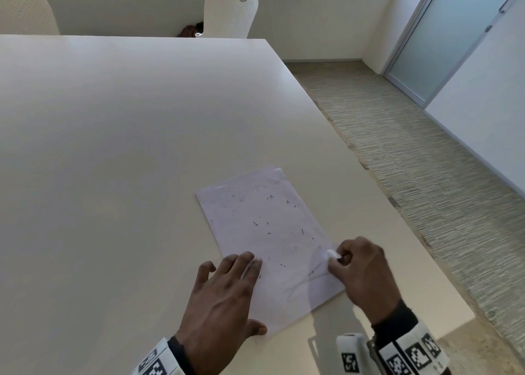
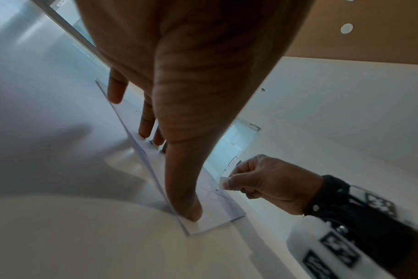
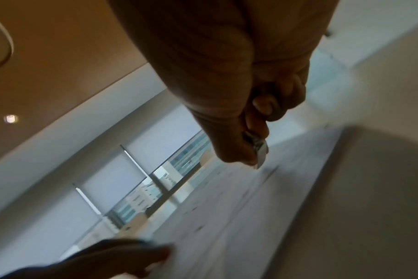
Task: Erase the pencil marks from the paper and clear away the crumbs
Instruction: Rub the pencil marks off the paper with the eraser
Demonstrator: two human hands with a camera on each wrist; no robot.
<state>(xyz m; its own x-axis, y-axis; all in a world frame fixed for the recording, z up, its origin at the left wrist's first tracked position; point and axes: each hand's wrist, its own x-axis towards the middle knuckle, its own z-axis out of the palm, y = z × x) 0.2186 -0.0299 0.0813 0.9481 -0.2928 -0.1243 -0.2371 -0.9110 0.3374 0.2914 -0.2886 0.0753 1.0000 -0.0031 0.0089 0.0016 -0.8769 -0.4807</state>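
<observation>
A white sheet of paper (image 1: 267, 232) lies slanted near the table's right edge, dotted with several dark eraser crumbs (image 1: 255, 223). Faint looping pencil marks (image 1: 305, 281) remain at its near right part. My left hand (image 1: 224, 286) lies flat with straight fingers pressing the paper's near left edge, its thumb (image 2: 191, 209) at the near corner. My right hand (image 1: 360, 264) pinches a small white eraser (image 1: 333, 254) at the paper's right edge, just above the pencil marks. The eraser (image 3: 260, 151) juts out between thumb and fingers in the blurred right wrist view.
The large white table (image 1: 127, 147) stretches to the left and far side. Its right edge (image 1: 366, 173) runs close beside the paper, with carpeted floor (image 1: 426, 161) beyond. Two white chairs (image 1: 230, 11) stand at the far side.
</observation>
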